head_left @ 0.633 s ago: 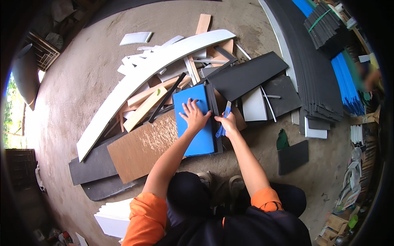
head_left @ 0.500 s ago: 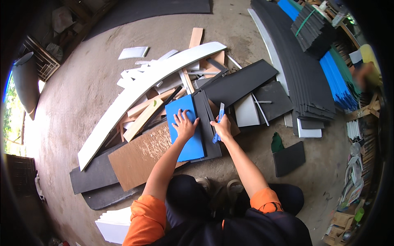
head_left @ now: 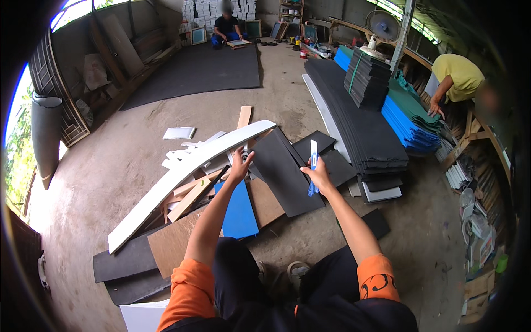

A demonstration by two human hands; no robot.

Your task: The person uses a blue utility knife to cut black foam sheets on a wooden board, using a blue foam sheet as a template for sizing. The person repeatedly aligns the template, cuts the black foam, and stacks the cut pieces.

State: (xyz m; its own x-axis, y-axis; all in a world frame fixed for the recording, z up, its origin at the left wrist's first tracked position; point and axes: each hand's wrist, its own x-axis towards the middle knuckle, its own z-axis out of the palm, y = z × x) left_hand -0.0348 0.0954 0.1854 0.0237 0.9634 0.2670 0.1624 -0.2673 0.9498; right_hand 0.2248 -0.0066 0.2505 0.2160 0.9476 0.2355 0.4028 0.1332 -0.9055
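Note:
My right hand (head_left: pixel 319 176) is closed round a blue utility knife (head_left: pixel 314 155), its blade end pointing up and away from me. That hand is at the right edge of a black foam sheet (head_left: pixel 279 169); whether its fingers also grip the sheet I cannot tell. My left hand (head_left: pixel 240 166) has its fingers apart beside the sheet's left edge. Partly beneath my left forearm lies a blue foam sheet (head_left: pixel 239 213), with a brown board (head_left: pixel 268 202) next to it. A long white curved strip (head_left: pixel 177 185) crosses the pile behind my left hand.
White and beige offcuts (head_left: pixel 193 193) lie heaped on the floor. To the right are stacked black sheets (head_left: pixel 359 127) and blue sheets (head_left: pixel 406 130). A person in yellow (head_left: pixel 456 74) bends over there. Another person (head_left: pixel 225 27) sits on a black mat (head_left: pixel 204 72) at the back.
My left hand has come off the blue sheet and moved farther away. The black sheet has shifted and turned between my hands. My view has tilted up, showing the far room.

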